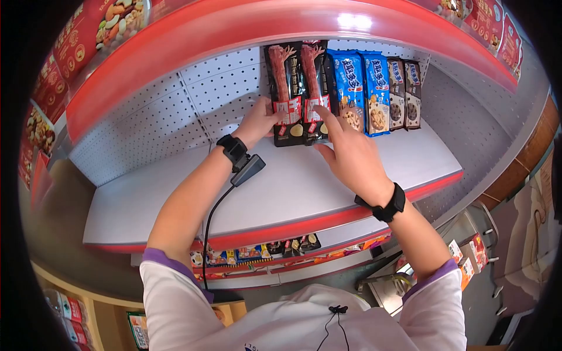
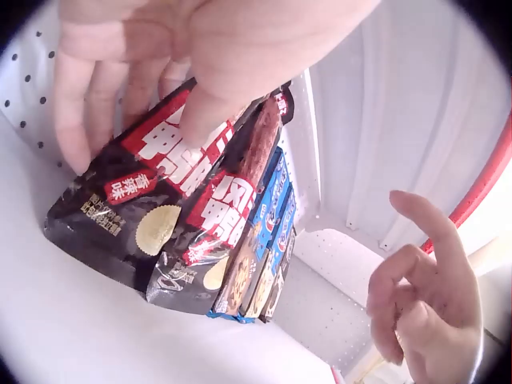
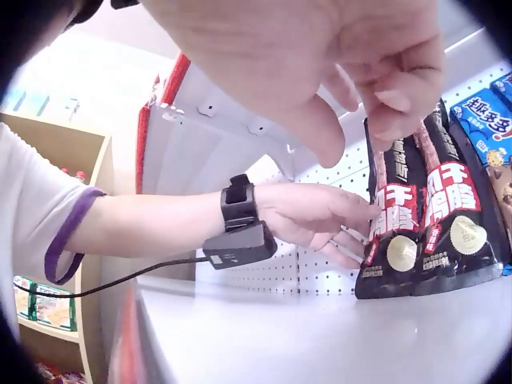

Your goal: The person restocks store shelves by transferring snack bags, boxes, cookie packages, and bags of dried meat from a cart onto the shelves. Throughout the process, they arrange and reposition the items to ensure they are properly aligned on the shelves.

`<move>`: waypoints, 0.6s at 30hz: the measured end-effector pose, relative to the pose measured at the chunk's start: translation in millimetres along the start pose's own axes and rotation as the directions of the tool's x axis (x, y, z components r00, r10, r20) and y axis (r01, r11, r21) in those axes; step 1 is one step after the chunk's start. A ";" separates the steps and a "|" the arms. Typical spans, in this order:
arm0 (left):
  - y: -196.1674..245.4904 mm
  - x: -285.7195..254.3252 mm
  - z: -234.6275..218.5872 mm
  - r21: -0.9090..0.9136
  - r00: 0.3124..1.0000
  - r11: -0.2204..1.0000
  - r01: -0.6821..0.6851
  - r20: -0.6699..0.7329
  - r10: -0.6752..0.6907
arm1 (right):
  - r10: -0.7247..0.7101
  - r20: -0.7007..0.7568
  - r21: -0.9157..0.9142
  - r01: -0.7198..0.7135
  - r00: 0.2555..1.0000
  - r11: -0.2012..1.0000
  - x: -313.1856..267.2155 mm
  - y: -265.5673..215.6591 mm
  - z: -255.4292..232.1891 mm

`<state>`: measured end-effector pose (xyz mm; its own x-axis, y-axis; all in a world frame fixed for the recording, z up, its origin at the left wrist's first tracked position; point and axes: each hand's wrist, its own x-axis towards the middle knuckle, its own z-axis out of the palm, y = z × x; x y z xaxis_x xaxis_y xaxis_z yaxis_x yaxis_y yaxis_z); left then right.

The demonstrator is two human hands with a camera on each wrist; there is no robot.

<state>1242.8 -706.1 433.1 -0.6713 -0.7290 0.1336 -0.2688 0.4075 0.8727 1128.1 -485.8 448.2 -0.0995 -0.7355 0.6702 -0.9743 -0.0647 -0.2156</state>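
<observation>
Two black dried-meat snack packs stand side by side on the white shelf (image 1: 175, 193), each with a red label and a picture of long reddish meat. My left hand (image 1: 257, 121) holds the left pack (image 1: 284, 82) at its left edge, thumb on the front and fingers round the side and behind. The right pack (image 1: 313, 73) leans close beside it. In front of that pack is my right hand (image 1: 356, 157), holding nothing, its index finger out and the others loosely bent. The left wrist view shows this right hand (image 2: 428, 300) apart from the packs.
Blue cookie packs (image 1: 376, 88) and dark brown cookie packs (image 1: 413, 93) stand in line to the right. Behind is a perforated back panel (image 1: 225, 88). A red-fronted shelf (image 1: 234, 26) hangs above, and packaged snacks (image 1: 252, 253) lie on the shelf below. A cable (image 1: 209, 234) trails from the left wrist.
</observation>
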 end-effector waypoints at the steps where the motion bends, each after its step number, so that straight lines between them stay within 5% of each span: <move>1: 1.3 -0.6 0.9 -0.003 1.000 1.000 0.002 -0.012 -0.002 | -0.012 0.016 0.034 0.012 1.000 0.999 -5.6 -0.4 -3.6; 12: 10.4 -15.6 4.6 0.175 0.992 0.984 0.021 -0.129 0.001 | -0.049 0.182 0.153 0.021 0.982 0.988 -78.8 14.4 -70.3; 15: 23.3 -51.0 -6.0 0.278 0.964 0.952 -0.131 -0.189 0.187 | -0.103 0.337 0.351 -0.024 0.936 0.936 -121.2 20.0 -78.5; 18: 45.3 -111.8 -5.2 0.385 0.876 0.841 -0.379 -0.142 0.460 | -0.193 0.570 0.437 -0.096 0.798 0.894 -170.1 32.0 -50.3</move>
<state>1309.3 -608.9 460.2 -0.6137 -0.5296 0.5855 -0.2374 0.8311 0.5029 1103.7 -328.9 363.1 0.2242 -0.9593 0.1719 -0.7734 -0.2824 -0.5675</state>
